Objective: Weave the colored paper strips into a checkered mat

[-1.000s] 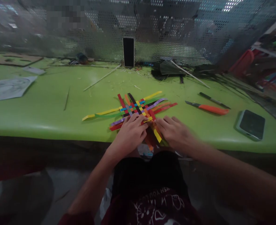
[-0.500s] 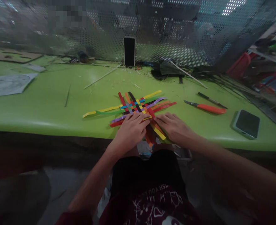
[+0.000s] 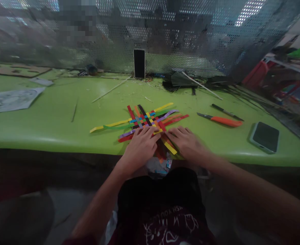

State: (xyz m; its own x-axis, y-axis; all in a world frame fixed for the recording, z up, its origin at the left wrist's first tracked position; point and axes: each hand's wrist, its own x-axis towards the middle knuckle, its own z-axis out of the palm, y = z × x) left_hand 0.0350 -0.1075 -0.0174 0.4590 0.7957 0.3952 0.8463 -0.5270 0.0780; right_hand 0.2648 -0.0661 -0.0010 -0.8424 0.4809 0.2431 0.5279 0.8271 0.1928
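A loose weave of coloured paper strips [image 3: 150, 119] lies on the green table [image 3: 50, 115] near its front edge. Red, yellow, green, purple, blue, orange and black strips cross each other. My left hand [image 3: 139, 148] rests flat on the weave's near left side, fingers stretched out over the strips. My right hand [image 3: 187, 143] lies just right of it, fingers extended and touching the near ends of the strips, next to a yellow strip [image 3: 169, 147]. Neither hand grips anything.
An orange-handled knife [image 3: 222, 120] and a dark pen [image 3: 226, 111] lie to the right, with a phone [image 3: 264, 136] beyond them. Another phone [image 3: 139, 63] stands against the perforated metal screen [image 3: 196, 41]. Thin sticks, dark leaves and a paper sheet [image 3: 11, 99] lie further back.
Both hands have stayed on the weave, shifting only slightly; the right hand's fingers slid a little along the near strips. The camera tilted a bit.
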